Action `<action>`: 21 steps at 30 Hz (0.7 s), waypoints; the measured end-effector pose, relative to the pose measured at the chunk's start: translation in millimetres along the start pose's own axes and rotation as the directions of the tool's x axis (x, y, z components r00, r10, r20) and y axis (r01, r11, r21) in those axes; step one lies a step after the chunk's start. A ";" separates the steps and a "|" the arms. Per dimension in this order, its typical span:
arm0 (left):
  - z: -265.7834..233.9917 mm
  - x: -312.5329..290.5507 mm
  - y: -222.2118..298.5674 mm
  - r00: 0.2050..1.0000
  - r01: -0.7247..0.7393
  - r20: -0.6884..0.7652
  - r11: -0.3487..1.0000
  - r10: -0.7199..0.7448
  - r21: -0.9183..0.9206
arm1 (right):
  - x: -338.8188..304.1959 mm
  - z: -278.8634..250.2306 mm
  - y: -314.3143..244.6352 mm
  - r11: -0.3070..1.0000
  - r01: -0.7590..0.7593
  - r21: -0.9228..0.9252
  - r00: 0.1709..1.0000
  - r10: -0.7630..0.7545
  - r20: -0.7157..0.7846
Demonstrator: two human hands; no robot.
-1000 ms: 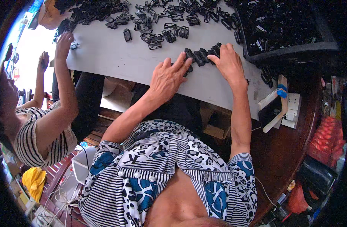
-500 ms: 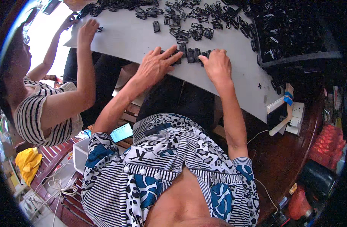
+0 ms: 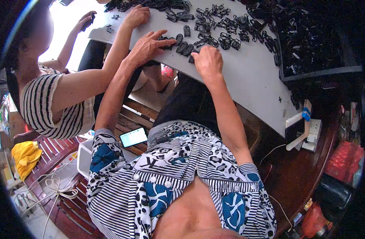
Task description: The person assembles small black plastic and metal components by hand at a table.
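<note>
Small black plastic parts [image 3: 185,49] lie in a short row near the front edge of the white table. My left hand [image 3: 146,47] rests at the row's left end, fingers spread over some of the parts and partly hiding them. At the other end, my right hand [image 3: 209,61] is curled, with its thumb against one black part [image 3: 193,58]; its other fingertips are hidden behind the hand. A single black part [image 3: 187,30] sits just beyond the row. Farther back lie loose heaps of similar black parts [image 3: 206,24].
A large dark bin [image 3: 322,73] full of black parts stands at the right. On my left, a co-worker's arm [image 3: 106,71] reaches over the table [image 3: 246,65], close to my left arm. A phone [image 3: 133,137] lies on the bench, and a power strip [image 3: 313,133] sits at right.
Both my hands have moved left along the table edge relative to the heaps, and the row now slants. The co-worker's near hand has reached farther right. The view has shifted slightly.
</note>
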State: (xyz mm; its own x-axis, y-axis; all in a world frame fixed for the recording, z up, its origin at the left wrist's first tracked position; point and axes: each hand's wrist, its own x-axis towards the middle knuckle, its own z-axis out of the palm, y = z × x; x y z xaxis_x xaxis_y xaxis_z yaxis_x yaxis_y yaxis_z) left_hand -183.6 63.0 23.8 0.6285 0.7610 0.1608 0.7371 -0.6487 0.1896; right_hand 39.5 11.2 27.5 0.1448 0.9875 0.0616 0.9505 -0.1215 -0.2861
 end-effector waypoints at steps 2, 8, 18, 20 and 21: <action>2.8 -1.9 -13.7 0.997 -0.010 -0.072 1.000 0.011 0.012 | 4.7 7.8 -9.8 0.996 0.030 0.085 0.999 -0.027 -0.028; 5.0 -7.2 -36.0 0.990 0.081 -0.104 0.990 -0.093 -0.113 | 11.6 17.5 -30.5 0.977 0.096 0.190 0.995 -0.087 -0.055; 33.6 -25.7 21.4 0.846 0.353 -0.376 0.926 -0.377 -0.134 | -12.2 -7.6 -8.4 0.939 0.270 0.213 0.963 -0.269 -0.033; 35.7 -20.6 29.6 0.867 0.353 -0.351 0.933 -0.355 -0.072 | -22.2 -0.9 -10.8 0.898 0.392 0.198 0.919 -0.394 -0.032; 36.4 -18.9 31.7 0.886 0.349 -0.324 0.937 -0.332 -0.007 | -27.6 6.5 -14.0 0.898 0.393 0.199 0.918 -0.395 -0.030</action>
State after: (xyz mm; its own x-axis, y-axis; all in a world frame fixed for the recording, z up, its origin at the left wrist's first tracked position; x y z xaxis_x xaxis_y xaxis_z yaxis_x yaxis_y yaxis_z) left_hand -163.1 28.1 -8.5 0.2317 0.8899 0.3928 0.9081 -0.3427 0.2408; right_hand 20.4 -13.7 23.5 -0.2344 0.9517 0.1983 0.8555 0.2989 -0.4229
